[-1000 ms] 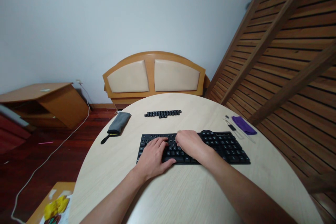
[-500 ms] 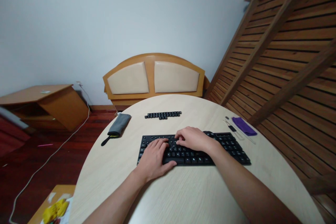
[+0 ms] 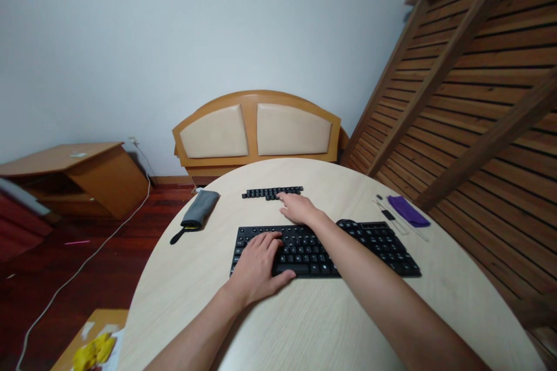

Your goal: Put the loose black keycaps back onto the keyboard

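A black computer keyboard (image 3: pixel 322 255) lies on the round table in front of me; parts of it are hidden under my hands and right forearm. My left hand (image 3: pixel 260 261) rests over its left part, fingers spread and thumb stretched along the lower edge, holding nothing. Beyond the keyboard sit several loose black keycaps (image 3: pixel 259 192) lined up in rows. Over them reaches my right hand (image 3: pixel 296 207), its index fingertip at the lower right of the group and its thumb apart below. No keycap shows between those fingers.
A grey folded cloth (image 3: pixel 200 208) with a black loop lies at the left of the pale round table (image 3: pixel 183 284). At the right are a purple cloth (image 3: pixel 408 211) and thin tools (image 3: pixel 389 214). Behind stands a padded headboard (image 3: pixel 252 127); wooden slats (image 3: pixel 470 110) lean at right.
My right hand has moved from the keyboard forward and left to the loose keycaps. The left hand stays on the keyboard. The view has shifted slightly.
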